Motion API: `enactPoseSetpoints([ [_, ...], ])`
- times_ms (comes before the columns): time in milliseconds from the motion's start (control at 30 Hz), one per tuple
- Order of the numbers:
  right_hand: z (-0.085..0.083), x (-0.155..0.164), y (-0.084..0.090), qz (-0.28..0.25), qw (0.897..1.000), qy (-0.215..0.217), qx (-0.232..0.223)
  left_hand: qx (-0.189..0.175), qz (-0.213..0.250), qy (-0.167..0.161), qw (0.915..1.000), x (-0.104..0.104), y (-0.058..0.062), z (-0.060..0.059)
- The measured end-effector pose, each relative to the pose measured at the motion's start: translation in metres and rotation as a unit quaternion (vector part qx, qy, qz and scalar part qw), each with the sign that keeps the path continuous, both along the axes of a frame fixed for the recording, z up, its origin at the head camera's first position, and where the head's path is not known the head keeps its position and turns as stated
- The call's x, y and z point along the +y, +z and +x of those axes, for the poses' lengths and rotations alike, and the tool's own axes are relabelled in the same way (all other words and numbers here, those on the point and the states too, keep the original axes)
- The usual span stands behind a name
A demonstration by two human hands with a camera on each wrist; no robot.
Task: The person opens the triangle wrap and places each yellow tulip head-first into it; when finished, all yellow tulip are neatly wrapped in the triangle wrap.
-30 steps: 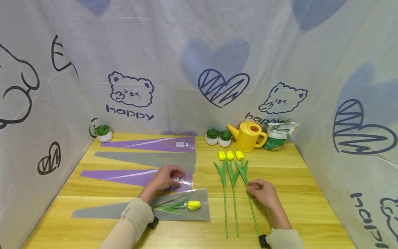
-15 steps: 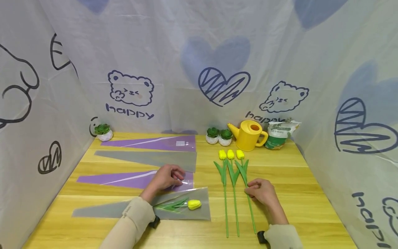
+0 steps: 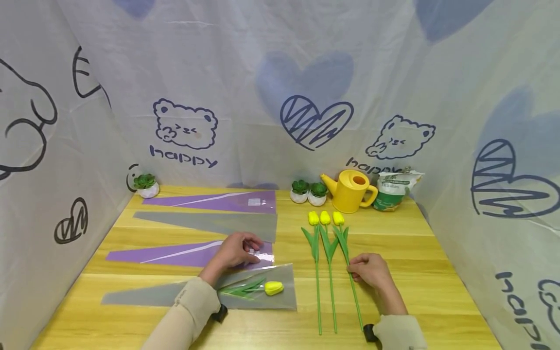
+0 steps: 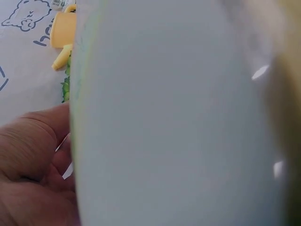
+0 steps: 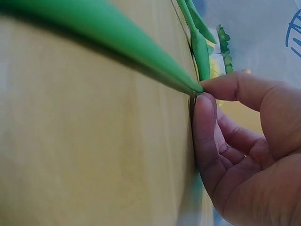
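Green stem of the rightmost loose tulip, held in a pinch a little below the leaves, between thumb and forefinger of the right hand, with barely the stem's thickness between those fingertips. Probable step in hand: taking up this flower for the nearer purple sleeve. To do well: keep the pinch light but sure, lift clear before any swing to the left, and avoid dragging through the leaves of the middle loose tulip, just beside. Best turned bloom right and stem end left, to match the wrapped tulip inside the near grey sleeve. With the left hand, part the film layers at the wide right end before feeding in the stem; no hard tugging, for fear of a crease. Left thumb and forefinger visibly apart over that end; contact of the lower fingers with the film impossible to tell.

As for the flower: well apart from the left hand, to the right; bare stem running from the right fingertips toward the near side, leaves and yellow bloom on the far side of them, apparently resting on the tabletop. Purple sleeve directly beneath the left hand, just beyond the grey one.
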State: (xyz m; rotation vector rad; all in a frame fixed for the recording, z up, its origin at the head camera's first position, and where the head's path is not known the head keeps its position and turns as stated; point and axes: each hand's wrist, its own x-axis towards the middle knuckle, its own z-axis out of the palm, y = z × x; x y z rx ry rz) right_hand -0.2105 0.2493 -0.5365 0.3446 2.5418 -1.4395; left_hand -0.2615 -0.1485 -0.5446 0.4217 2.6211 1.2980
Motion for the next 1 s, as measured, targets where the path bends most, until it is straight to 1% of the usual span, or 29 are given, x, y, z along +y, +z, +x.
enactPoseSetpoints([
  [133,-0.0016,0.0014,-0.0016,0.007,1.0,-0.002,-0.007,-0.018,0.022,0.011,0.9995,-0.0007,0.0007,0.0011],
  [300,-0.0018,0.0035,-0.0026,0.014,1.0,0.0,-0.008,-0.021,0.052,0.001,0.9984,-0.0018,0.0011,0.003],
  [400,-0.001,0.0045,-0.002,0.012,1.0,0.003,-0.006,-0.012,0.049,-0.003,0.9987,-0.0019,0.001,0.0029],
  [600,-0.0001,0.005,0.0001,0.006,1.0,0.004,-0.005,0.002,0.03,0.006,0.9995,0.0003,0.0004,0.0011],
  [733,-0.0005,0.0049,0.0006,0.005,1.0,0.004,-0.005,0.005,0.026,0.014,0.9996,0.0008,0.0001,0.0021],
  [867,-0.0006,0.0053,-0.0003,0.004,1.0,0.003,-0.008,0.006,0.033,0.013,0.9994,0.001,-0.0012,0.0037],
  [933,-0.0005,0.0056,-0.0014,0.003,1.0,0.001,-0.009,0.001,0.043,0.014,0.999,0.0008,-0.0017,0.0043],
  [1000,-0.0004,0.0057,-0.0023,0.002,1.0,0.001,-0.01,-0.012,0.057,0.022,0.998,0.0003,-0.0025,0.0045],
])
